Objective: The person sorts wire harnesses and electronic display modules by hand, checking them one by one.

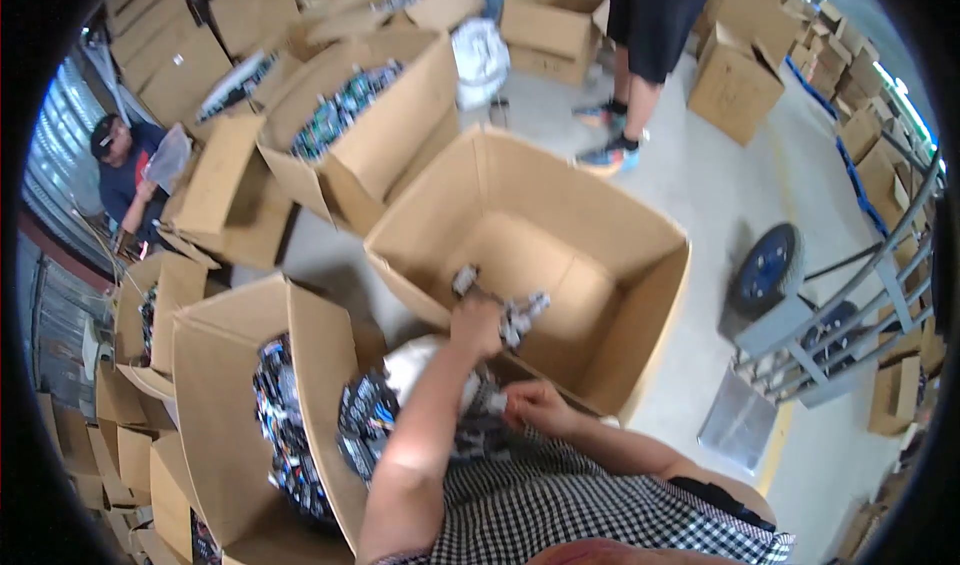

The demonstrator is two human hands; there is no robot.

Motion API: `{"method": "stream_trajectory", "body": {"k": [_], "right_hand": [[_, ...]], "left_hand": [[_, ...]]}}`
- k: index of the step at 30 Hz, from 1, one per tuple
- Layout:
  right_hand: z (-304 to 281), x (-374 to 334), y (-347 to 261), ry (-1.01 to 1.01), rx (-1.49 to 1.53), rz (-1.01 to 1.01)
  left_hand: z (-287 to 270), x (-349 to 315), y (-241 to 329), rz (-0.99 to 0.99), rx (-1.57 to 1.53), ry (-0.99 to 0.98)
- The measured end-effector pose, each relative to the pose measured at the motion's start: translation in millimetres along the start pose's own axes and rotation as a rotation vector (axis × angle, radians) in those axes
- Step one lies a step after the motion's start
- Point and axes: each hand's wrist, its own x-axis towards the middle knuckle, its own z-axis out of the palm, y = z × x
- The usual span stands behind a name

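Observation:
My left hand reaches over the near wall of a large cardboard box. Its fingers are closed round a bunch of small grey and white parts, which stick out on both sides of the hand; blur hides their exact kind. Lower and to the right, my right hand pinches the pale edge of a plastic bag. Beside my left forearm, the white bag bulges next to dark, mixed electronic parts. The lower part of the bag is hidden by my arm and checked clothing.
Left of me stands a tall carton of electronic parts; another box holds green circuit boards. A person crouches at far left, and another person's legs stand beyond the large box. A hand truck is at the right.

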Motion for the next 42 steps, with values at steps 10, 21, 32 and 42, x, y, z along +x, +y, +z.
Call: {"method": "stream_trajectory", "body": {"k": [10, 21, 32, 42], "right_hand": [[-2, 31, -11, 0.228, 0.424, -0.034], [9, 97, -37, 0.355, 0.746, -0.113], [-30, 90, -20, 0.512, 0.199, -0.204], [-5, 62, -51, -0.004, -0.608, -0.086]], "left_hand": [[-64, -72, -1, 0.046, -0.481, 0.391], [-8, -198, 29, -0.181, -0.041, 0.632], [6, -196, 27, -0.076, -0.629, 0.772], [22, -202, 19, -0.2, -1.329, 0.815]]}}
